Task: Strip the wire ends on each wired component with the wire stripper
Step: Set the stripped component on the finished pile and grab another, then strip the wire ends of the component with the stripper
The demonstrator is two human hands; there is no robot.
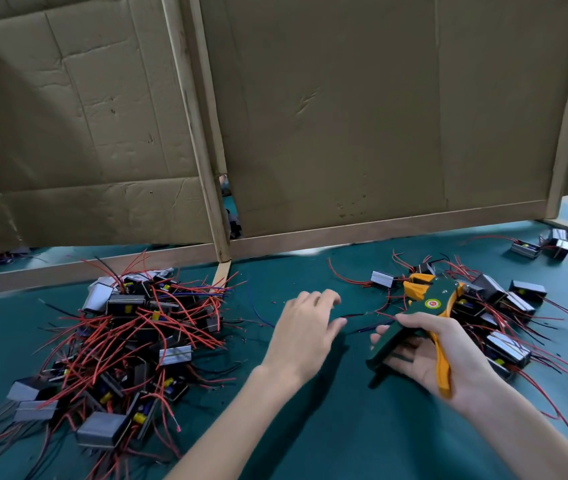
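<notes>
While the right hand (428, 358) is gripping the wire stripper (426, 306), fingers curling round the dark green handle and palm cradling the orange one, the left hand (305, 327) is hovering palm down over the green table mat (310, 427), fingers loosely spread and holding nothing. With its orange-and-green head pointing toward twelve o'clock, the stripper is sitting at about four o'clock from the frame's centre. At three o'clock of the left fingertips, a thin dark wire (353, 315) is lying on the mat between the two hands; whether the hand is touching it cannot be told. Sprawling at eight o'clock is a pile of wired components (130, 341), small grey-and-black blocks trailing red and black leads. Lying at four o'clock, right behind the stripper, is a second pile (504, 313). Some stray components (539, 247) are sitting apart at three o'clock. Across the far edge, from ten to two o'clock, cardboard panels (345, 116) in wooden frames are standing.
</notes>
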